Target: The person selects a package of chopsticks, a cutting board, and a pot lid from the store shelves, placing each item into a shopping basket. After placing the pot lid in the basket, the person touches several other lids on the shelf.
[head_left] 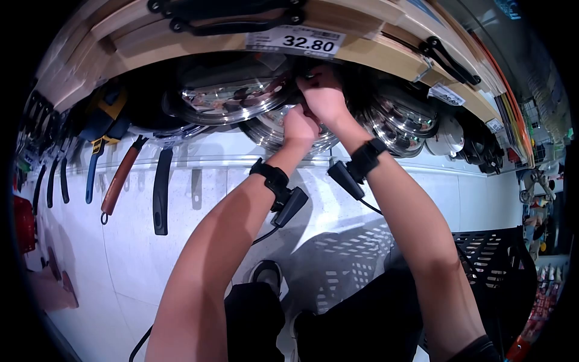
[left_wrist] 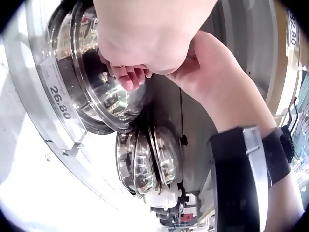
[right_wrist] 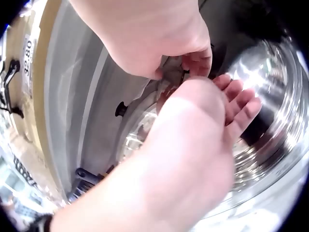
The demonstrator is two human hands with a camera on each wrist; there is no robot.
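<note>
Both hands are close together among glass-lidded pans under a shelf. My left hand is lower in the head view, its fingers loosely bent beside a shiny glass lid; its thumb is hidden. Just beyond it, my right hand has thumb and fingers curved around a small piece of greyish clear plastic; the exact contact is partly hidden. Another glass lid lies to their left in the head view. The left wrist view shows stacked lids beside the left fingers.
Wooden boards with a price tag overhang the hands. Pan handles jut out at left. More lidded pans stand to the right. A black basket is beside the right arm, above the white floor.
</note>
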